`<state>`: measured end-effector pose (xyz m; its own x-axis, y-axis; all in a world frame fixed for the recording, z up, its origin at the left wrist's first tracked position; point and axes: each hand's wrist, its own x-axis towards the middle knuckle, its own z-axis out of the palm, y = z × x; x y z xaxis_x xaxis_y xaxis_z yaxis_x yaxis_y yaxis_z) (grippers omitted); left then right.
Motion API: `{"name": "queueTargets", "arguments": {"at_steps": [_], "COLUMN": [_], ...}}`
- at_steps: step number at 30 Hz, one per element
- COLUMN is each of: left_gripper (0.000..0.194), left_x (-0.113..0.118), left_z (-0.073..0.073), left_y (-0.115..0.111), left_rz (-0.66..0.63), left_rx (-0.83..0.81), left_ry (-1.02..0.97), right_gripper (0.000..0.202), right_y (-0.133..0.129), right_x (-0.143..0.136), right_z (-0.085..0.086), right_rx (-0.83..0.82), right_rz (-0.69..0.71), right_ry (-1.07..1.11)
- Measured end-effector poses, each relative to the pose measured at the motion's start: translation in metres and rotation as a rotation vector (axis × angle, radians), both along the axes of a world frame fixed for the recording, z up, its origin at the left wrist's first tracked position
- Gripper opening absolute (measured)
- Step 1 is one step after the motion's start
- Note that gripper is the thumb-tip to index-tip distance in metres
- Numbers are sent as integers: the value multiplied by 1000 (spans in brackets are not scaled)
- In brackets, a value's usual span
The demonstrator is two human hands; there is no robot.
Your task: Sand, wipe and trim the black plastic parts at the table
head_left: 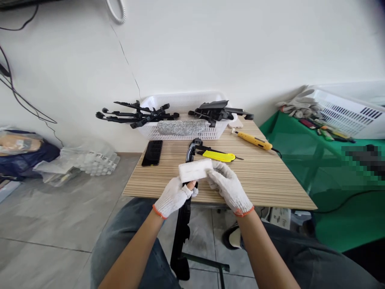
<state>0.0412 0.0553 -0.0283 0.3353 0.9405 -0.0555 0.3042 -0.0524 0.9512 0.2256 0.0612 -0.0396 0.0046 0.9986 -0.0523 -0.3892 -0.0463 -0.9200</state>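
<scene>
Both my hands wear white knitted gloves with orange cuffs. My left hand [174, 196] is closed around a long black plastic strip [182, 226], whose upper end rests over the table and whose lower end hangs below its edge. A bare thumb shows through the left glove. My right hand [227, 182] pinches the right end of a white rectangular foam-like block [195, 170], held above the strip just over my left thumb. Whether the block touches the strip is hidden. Beyond it lies a yellow utility knife [219, 155] on the table.
A white basket [183, 98] with several black plastic parts [141, 114] and a silvery roll [180, 127] stands at the table's back. A black phone [152, 153] lies left, a yellow corded tool [255, 140] right. A green-covered table [294, 148] adjoins on the right.
</scene>
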Motion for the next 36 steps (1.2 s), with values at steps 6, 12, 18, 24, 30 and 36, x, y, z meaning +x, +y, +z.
{"name": "queueTargets", "arguments": {"at_steps": [6,12,18,24,30,36], "left_gripper": [49,50,53,52,54,54], "left_x": [-1,-2,-2,-1,-1,-2], "left_z": [-2,-6,-6,-6,-9,-10], "left_y": [1,2,2,2,3,4], "left_rz": [-7,-15,-18,-37,-29,-28], "left_rx": [38,52,45,31,47,62], "left_ry": [17,25,25,-16,-2,14], "right_gripper": [47,45,41,43,42,42], "right_y": [0,2,2,4,3,5], "right_x": [1,3,4,5,7,6], "right_z": [2,0,-1,-1,-5,-5], "right_rx": [-27,-6,-13,-13,-28,-6], "right_rz": [-73,-105,31,-54,-9,-7], "right_ry": [66,52,-16,50,3,1]}}
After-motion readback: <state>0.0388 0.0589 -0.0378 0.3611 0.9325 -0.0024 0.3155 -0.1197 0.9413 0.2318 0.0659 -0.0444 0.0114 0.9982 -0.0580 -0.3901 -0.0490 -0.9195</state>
